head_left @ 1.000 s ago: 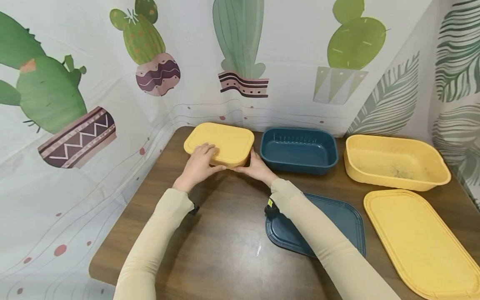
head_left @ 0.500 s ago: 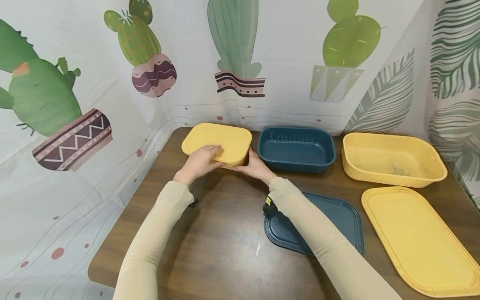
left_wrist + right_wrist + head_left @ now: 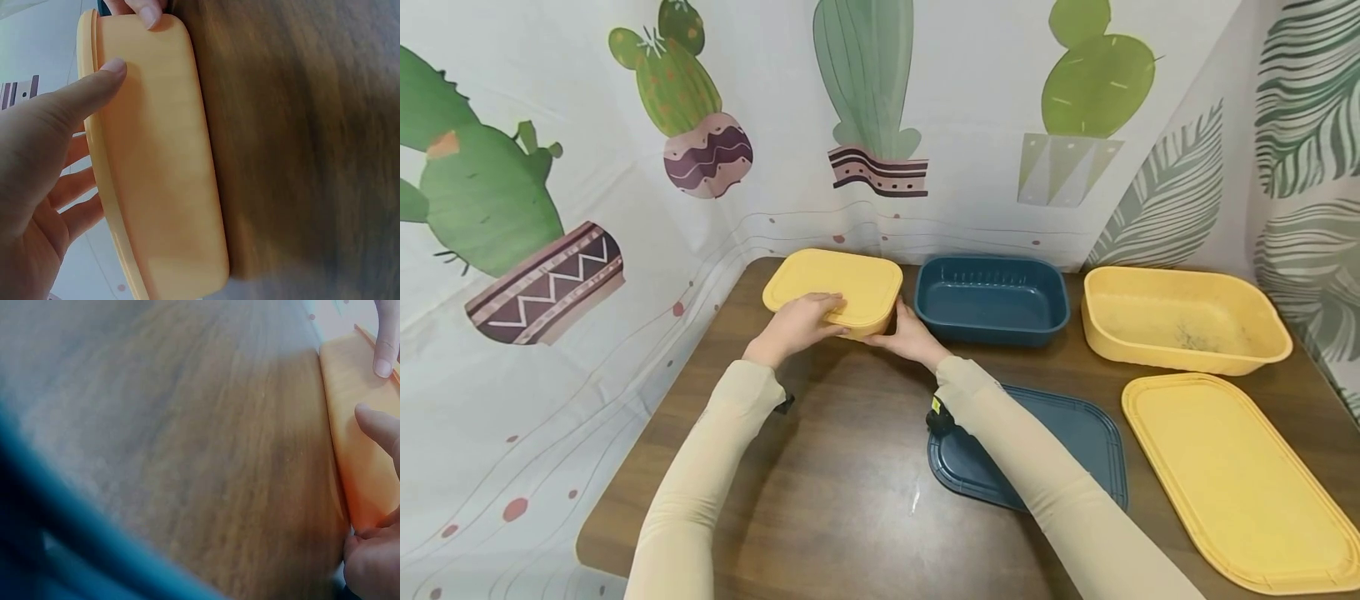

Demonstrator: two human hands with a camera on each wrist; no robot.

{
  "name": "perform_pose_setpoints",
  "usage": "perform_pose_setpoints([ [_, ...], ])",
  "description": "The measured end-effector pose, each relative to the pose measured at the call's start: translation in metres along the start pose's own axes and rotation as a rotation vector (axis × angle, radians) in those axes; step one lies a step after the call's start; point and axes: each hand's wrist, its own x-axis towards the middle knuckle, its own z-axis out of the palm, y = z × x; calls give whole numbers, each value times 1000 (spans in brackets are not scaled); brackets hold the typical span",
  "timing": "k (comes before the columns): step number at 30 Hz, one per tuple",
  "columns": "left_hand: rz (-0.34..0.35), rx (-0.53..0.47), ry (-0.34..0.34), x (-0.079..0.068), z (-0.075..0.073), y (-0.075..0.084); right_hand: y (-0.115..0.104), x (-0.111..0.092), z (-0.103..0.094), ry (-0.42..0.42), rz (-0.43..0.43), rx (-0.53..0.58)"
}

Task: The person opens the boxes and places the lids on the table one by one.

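A yellow plastic container with its flat yellow lid on top stands at the table's back left corner. My left hand grips its front edge, fingers over the lid and thumb against the front wall. At the front right corner my right hand holds the same container, thumb on the front and fingers along the right end. In the right wrist view, the right thumb lies on the front wall close to the left thumb. The lid's rim sits evenly along the container in the left wrist view.
An open dark blue container stands just right of the lidded one, with an open yellow container beyond it. A dark blue lid lies under the right forearm, and a larger yellow lid at the right. A cactus-print cloth hangs behind.
My left hand has slid a little to the right along the lid's front edge, closer to the right hand. The right hand keeps its hold, and the head view has shifted slightly.
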Motion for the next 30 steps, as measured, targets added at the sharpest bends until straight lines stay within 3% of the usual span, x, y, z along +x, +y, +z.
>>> perform_pose_setpoints([
  [8, 26, 10, -13, 1, -2, -4, 1, -1, 1, 0, -25, -21],
  [20, 19, -35, -61, 1, -16, -4, 0, -3, 0, -51, 14, -51],
  [30, 61, 64, 14, 0, -25, 1, -1, -2, 1, -70, 33, -52],
])
